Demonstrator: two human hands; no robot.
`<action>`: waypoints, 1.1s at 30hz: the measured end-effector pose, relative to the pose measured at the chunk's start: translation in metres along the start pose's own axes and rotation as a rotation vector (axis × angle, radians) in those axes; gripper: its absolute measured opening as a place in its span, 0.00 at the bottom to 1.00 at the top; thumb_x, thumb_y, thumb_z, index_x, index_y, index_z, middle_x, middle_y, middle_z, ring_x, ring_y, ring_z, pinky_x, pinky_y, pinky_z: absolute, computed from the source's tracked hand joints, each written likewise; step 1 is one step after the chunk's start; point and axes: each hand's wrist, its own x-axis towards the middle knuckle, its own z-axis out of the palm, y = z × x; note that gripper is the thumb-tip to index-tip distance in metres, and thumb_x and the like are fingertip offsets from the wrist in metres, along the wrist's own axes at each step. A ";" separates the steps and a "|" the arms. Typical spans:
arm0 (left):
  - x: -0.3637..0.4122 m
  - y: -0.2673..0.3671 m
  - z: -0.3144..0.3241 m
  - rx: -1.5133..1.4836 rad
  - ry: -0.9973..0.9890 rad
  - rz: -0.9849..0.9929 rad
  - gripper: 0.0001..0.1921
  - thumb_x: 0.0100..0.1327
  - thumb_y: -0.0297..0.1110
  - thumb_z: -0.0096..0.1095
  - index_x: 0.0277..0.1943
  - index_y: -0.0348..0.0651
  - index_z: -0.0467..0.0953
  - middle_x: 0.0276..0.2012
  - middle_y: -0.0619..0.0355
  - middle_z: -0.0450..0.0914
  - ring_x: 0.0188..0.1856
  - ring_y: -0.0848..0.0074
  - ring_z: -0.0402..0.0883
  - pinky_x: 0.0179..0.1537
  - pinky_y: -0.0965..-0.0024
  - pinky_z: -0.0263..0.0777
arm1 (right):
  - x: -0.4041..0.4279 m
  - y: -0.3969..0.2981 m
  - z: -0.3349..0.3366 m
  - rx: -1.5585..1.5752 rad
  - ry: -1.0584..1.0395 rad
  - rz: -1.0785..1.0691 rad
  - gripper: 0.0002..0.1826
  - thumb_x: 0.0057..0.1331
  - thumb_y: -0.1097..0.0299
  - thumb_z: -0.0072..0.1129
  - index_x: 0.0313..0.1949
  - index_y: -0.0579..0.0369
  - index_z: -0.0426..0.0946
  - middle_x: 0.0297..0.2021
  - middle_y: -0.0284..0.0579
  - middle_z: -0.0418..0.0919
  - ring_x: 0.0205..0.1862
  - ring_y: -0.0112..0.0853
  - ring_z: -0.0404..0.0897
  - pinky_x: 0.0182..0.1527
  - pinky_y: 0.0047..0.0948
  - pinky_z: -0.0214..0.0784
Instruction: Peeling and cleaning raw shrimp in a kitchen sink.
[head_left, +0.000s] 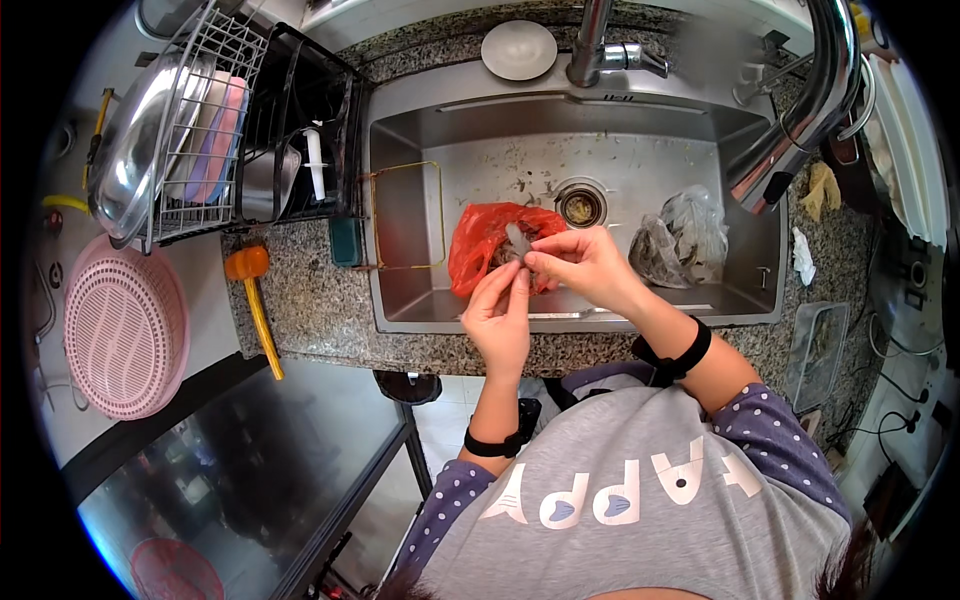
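Observation:
Over the steel sink (480, 157), my left hand (499, 315) and my right hand (589, 266) meet at the fingertips. Between them they pinch a small greyish, translucent piece, perhaps a shrimp (517, 240). Just beneath is an open red plastic bag (472, 232) with dark grey bits inside, partly hidden by my fingers. A clear plastic bag (694, 225) with greyish contents lies at the sink's right side. Small scraps are scattered on the sink floor near the drain (581, 206).
A yellowish wire rack (441, 214) stands at the sink's left side. Behind the sink are a faucet (589, 52) and a white dish (519, 50). An orange-headed mallet (259, 300) lies on the granite counter, near a loaded dish rack (300, 45). A clear plastic container (817, 352) sits at right.

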 end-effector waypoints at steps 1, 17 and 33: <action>0.000 -0.002 0.000 -0.001 -0.003 -0.001 0.09 0.63 0.21 0.67 0.46 0.31 0.83 0.43 0.51 0.85 0.44 0.71 0.85 0.48 0.74 0.77 | -0.001 0.002 0.004 0.004 0.050 -0.038 0.14 0.65 0.68 0.64 0.45 0.67 0.82 0.32 0.44 0.85 0.29 0.23 0.82 0.33 0.23 0.77; -0.006 -0.005 0.010 0.168 -0.019 0.074 0.14 0.59 0.17 0.67 0.49 0.28 0.82 0.46 0.52 0.84 0.43 0.78 0.82 0.47 0.75 0.78 | -0.005 0.013 0.025 -0.569 0.368 -0.385 0.14 0.56 0.70 0.64 0.41 0.64 0.84 0.27 0.50 0.81 0.27 0.32 0.81 0.31 0.30 0.72; 0.011 -0.005 -0.007 -0.262 -0.158 -0.404 0.11 0.63 0.18 0.65 0.48 0.26 0.81 0.42 0.50 0.85 0.42 0.75 0.84 0.47 0.73 0.78 | -0.003 0.004 0.006 -0.720 0.278 -0.531 0.11 0.55 0.72 0.65 0.37 0.64 0.83 0.27 0.51 0.81 0.27 0.39 0.82 0.30 0.31 0.74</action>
